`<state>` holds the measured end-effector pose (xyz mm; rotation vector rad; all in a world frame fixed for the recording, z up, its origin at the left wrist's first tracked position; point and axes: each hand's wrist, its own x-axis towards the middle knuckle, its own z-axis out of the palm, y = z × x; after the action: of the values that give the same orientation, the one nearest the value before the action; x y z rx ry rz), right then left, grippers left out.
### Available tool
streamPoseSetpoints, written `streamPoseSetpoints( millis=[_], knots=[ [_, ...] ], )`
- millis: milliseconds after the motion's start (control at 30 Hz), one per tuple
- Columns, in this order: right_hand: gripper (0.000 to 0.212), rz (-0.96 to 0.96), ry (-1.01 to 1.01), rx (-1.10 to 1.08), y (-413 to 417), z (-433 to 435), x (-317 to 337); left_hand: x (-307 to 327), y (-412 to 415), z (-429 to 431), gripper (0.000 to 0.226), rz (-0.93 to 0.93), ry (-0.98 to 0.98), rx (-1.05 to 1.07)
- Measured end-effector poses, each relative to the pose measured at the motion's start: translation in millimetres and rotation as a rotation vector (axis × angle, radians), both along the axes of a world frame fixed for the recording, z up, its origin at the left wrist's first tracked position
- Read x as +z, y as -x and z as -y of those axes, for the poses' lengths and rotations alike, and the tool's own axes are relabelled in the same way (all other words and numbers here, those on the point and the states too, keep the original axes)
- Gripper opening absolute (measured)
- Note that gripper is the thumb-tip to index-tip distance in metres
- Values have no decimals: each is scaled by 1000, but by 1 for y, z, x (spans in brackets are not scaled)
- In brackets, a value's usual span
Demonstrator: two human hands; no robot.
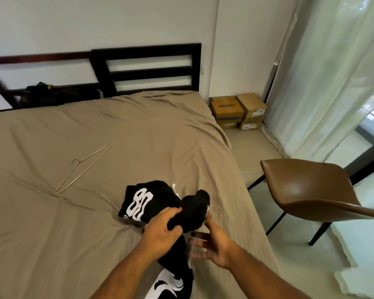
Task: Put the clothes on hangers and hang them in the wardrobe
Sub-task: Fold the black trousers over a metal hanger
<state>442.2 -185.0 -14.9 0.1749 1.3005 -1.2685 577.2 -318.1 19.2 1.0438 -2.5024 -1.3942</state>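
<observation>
A crumpled black garment with white print (143, 199) lies on the bed near its right edge and trails down toward me. My left hand (162, 230) grips a fold of this black cloth from above. Just to its right, my right hand (209, 242) is blurred, its fingers spread and straight, beside the cloth and holding nothing. A bare metal wire hanger (82, 169) lies flat on the sheet, apart to the upper left of the garment. No wardrobe is in view.
The bed with a beige sheet (73, 234) fills the left and middle. A dark headboard (151, 67) stands at the back with dark clothes (58, 94) piled against it. A brown chair (311, 190) stands right of the bed. Cardboard boxes (238, 110) sit by the curtain (333, 72).
</observation>
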Motion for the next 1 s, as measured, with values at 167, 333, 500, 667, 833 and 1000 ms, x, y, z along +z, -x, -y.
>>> streamPoseSetpoints(
  millis=[167,333,500,667,833,1000],
  knots=[
    [50,122,180,-235,15,13,24,4,-18,-31,37,32,-161,-205],
    [20,-315,148,-99,-4,20,29,13,-28,-39,56,-58,-289,123],
    [29,-653,420,250,-50,16,42,48,-18,-31,85,-150,-298,253],
    [50,-918,492,549,-66,20,80,62,-20,11,54,-95,-135,373],
    [25,-1243,366,661,-27,52,157,120,-36,89,4,-130,69,-24],
    [66,-1538,274,655,-9,80,240,239,-45,126,16,-183,357,-470]
  ],
)
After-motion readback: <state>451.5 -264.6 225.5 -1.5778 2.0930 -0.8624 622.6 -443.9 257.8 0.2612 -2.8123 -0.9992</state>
